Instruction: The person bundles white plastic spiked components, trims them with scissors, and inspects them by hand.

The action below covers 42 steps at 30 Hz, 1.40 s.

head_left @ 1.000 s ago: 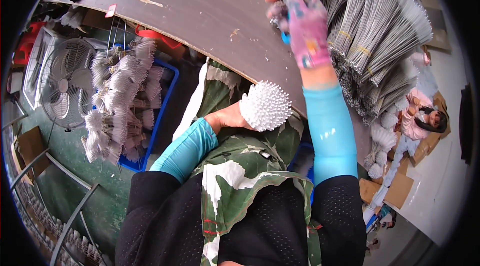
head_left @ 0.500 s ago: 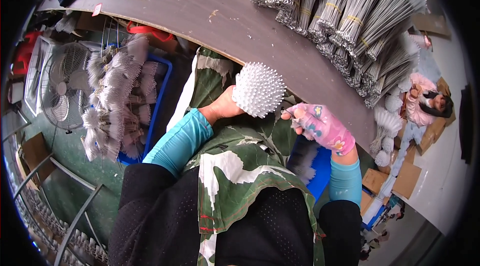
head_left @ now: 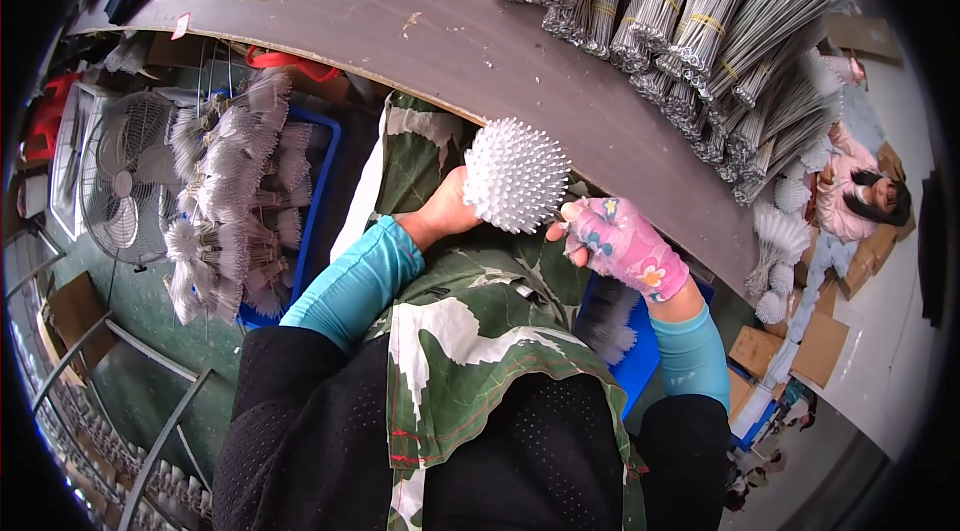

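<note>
My left hand (head_left: 450, 207) is closed round the near left side of a bundle of white brushes (head_left: 517, 176). The bundle's rounded top faces me, studded all over with small white tips; its lower part is hidden. Just right of it is my right hand (head_left: 615, 243), in a pink flowered fingerless glove, with bare fingertips bent together by the bundle's lower right side. Whatever may be between those fingers is too small to make out. Both hands are over my camouflage apron (head_left: 470, 331), at the table's near edge.
Several banded bundles of looped wire brushes (head_left: 690, 21) lie on the brown table (head_left: 330, 1). To the left, a blue bin (head_left: 325, 181) holds white brushes, beside a fan (head_left: 123, 181). Another blue bin (head_left: 640, 371) is under my right arm. A person in pink (head_left: 850, 181) sits far right.
My right hand has moved a little left and up, closer to the bundle. My left hand still holds the bundle in nearly the same place.
</note>
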Motion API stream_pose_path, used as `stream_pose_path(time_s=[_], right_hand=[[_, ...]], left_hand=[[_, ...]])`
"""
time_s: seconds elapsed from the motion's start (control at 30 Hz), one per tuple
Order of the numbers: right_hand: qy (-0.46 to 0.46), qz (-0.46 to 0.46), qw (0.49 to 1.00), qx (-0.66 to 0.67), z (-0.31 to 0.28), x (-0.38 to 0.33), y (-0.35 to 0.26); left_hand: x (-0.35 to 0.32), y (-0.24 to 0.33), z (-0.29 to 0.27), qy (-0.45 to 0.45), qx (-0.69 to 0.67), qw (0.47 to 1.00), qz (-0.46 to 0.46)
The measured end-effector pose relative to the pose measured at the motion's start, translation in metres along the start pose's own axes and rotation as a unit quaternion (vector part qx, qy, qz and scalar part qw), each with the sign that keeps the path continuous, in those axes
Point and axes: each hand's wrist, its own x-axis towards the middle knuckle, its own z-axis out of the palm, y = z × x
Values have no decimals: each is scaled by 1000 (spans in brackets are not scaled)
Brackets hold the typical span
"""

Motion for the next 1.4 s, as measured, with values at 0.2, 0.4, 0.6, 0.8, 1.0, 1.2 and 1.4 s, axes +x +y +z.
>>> stream_pose_path(time_s=[0.2,0.4,0.6,0.8,1.0,1.2,1.4], right_hand=[[8,-18,998,61,9,5,2],[-28,27,999,3,-3,-10,-16],[-28,-4,1000,-13,0,-14,-9],[-25,-102,959,-263,-3,-5,-13],[-28,-179,907,-379,-1,-5,-30],[-40,-152,912,-379,-3,-9,-39],[-41,17,963,-266,-5,-5,-43]], left_hand=[[0,3,-2,-1,33,999,10],[-1,3,0,7,-6,1000,6],[0,2,0,6,-23,1000,-9],[-1,3,1,20,-50,999,-4],[-1,1,1,22,-32,999,-10],[1,2,3,33,-87,995,-27],[1,-1,3,14,-86,995,-44]])
